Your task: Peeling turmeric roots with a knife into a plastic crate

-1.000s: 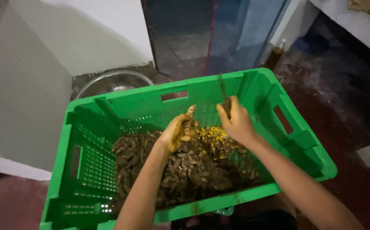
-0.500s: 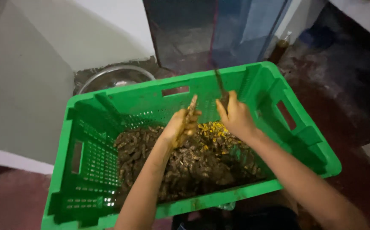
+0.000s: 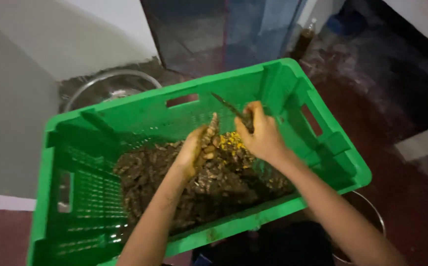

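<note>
Head view, looking down into green crate (image 3: 91, 197), tilted, part-filled w/ muddy brown roots (image 3: 214, 182), prob. turmeric, some cut bits showing bright yellow (image 3: 231, 141) near the hands. Left hand (image 3: 194, 150) closed round one muddy root (image 3: 210, 129), held upright just above the pile, finger end poking up. Right hand (image 3: 260, 133) gripping a small knife (image 3: 231, 108), blade angled up-left toward crate's far wall, tip clear of the root. Vs 1 s ago: hands a bit lower in frame and closer to pile, knife blade now plainer to see, raised off the root rather than tucked by it; yellow heap about same size. Crate itself shifted little, mostly camera move. Judging from that: a trimming stroke likely just finished or about to start, same root still in work, bulk of pile untrimmed. Steel bowl (image 3: 108, 86) behind crate on floor, another rim (image 3: 371, 216) under near-right corner. Dark bottle (image 3: 305, 39) far back by blue panel (image 3: 263, 29).
</note>
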